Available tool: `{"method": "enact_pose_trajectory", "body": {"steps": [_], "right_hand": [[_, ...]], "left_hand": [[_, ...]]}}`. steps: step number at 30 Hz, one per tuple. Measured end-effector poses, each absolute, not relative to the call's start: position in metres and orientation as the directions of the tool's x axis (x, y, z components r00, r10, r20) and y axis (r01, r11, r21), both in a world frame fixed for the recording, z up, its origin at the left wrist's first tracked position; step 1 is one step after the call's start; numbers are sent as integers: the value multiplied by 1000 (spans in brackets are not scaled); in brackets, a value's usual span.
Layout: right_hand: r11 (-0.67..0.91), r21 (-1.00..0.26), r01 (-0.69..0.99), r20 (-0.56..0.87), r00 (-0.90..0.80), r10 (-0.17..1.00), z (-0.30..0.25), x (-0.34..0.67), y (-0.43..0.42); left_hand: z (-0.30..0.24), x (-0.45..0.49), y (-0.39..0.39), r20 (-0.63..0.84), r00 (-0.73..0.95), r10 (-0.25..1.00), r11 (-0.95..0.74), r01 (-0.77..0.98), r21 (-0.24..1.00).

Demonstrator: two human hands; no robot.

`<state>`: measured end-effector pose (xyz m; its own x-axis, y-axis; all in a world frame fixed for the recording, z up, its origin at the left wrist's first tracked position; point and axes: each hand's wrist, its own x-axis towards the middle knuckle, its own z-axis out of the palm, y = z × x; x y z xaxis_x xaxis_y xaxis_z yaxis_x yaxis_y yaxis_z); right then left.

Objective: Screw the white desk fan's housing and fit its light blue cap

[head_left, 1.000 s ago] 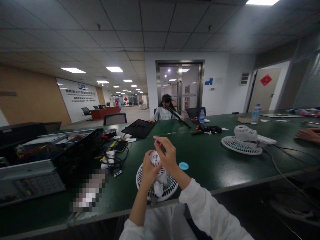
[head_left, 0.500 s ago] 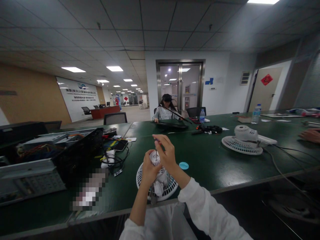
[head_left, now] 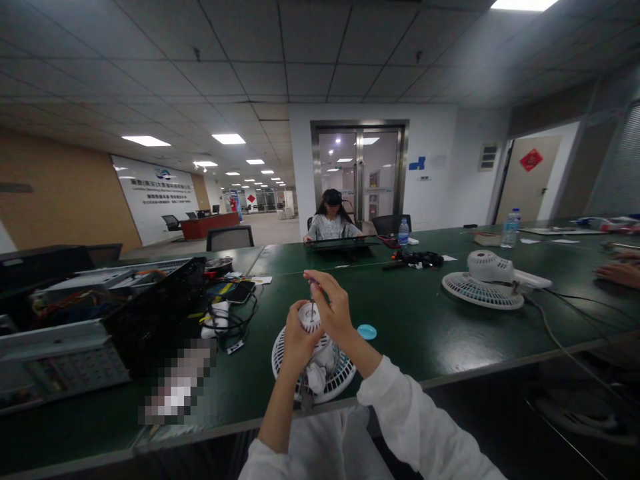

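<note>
A white fan (head_left: 283, 371) lies grille down on the green table in front of me, its motor housing facing up. My left hand (head_left: 299, 343) is wrapped round the side of that housing. My right hand (head_left: 334, 308) grips the handle of a screwdriver (head_left: 313, 310), whose metal shaft stands upright on the housing's top. The screwdriver's handle is mostly hidden by my fingers. A light blue round cap (head_left: 367, 332) lies on the table just right of the fan.
An opened computer case (head_left: 160, 313) stands at the left, beside a tangle of black cables (head_left: 245, 320). A second white fan (head_left: 483, 291) rests at the right with its cord trailing. Across the table a person (head_left: 331, 220) holds a flat black panel (head_left: 345, 244). Another person's hand (head_left: 617, 273) shows at the right edge.
My hands, the screwdriver and the fan keep almost the same pose. Across the table, the long dark piece held slanting by the person has come down level with the panel.
</note>
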<state>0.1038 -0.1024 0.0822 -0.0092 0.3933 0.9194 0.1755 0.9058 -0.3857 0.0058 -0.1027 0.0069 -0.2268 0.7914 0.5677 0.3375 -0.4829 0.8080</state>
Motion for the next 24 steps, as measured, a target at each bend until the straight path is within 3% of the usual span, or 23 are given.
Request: {"method": "enact_pose_trajectory", "body": {"steps": [24], "right_hand": [[894,-404,191,914,109,390,78,102,-103]], "left_hand": [[9,6,-104,565,-202,800,-477,355,804]]}}
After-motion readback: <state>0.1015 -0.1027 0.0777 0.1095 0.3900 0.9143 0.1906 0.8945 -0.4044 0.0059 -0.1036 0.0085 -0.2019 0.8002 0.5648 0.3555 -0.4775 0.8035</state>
